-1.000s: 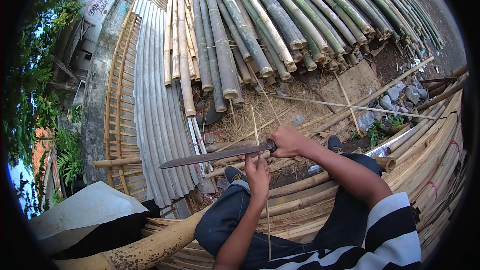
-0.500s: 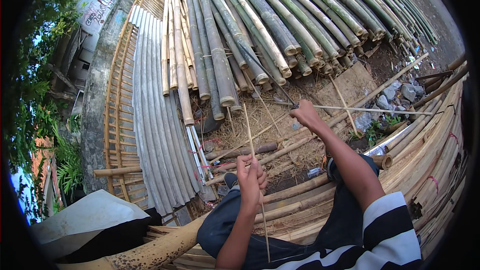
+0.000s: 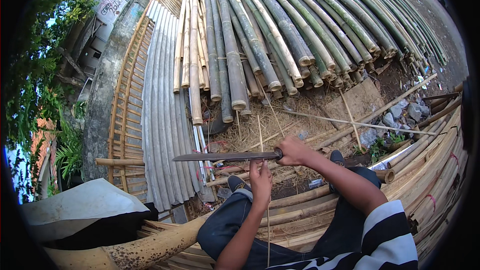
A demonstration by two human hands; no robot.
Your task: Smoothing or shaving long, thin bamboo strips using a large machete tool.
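Note:
My right hand (image 3: 292, 151) is closed round the handle of a machete (image 3: 220, 156), whose long dark blade points left. A thin bamboo strip (image 3: 268, 230) stands almost upright in front of me, pinched in the fingers of my left hand (image 3: 260, 182). Its upper end (image 3: 260, 132) shows beyond the blade, and its lower part runs down over my lap. The blade crosses the strip just above my left fingertips. Whether the edge touches the strip I cannot tell.
Thick bamboo poles (image 3: 300, 45) lie stacked ahead, cut ends toward me. Corrugated sheets (image 3: 162, 120) and a bamboo ladder (image 3: 125, 105) are on the left. Split bamboo lengths (image 3: 430, 185) bundle at right. A thick yellow pole (image 3: 170, 240) lies by my left leg; stones (image 3: 400, 112) sit at right.
My right hand has drawn back and to the left, swinging the machete from pointing away to lying across the strip. My left hand still holds the strip, slightly farther right. The view has shifted a little.

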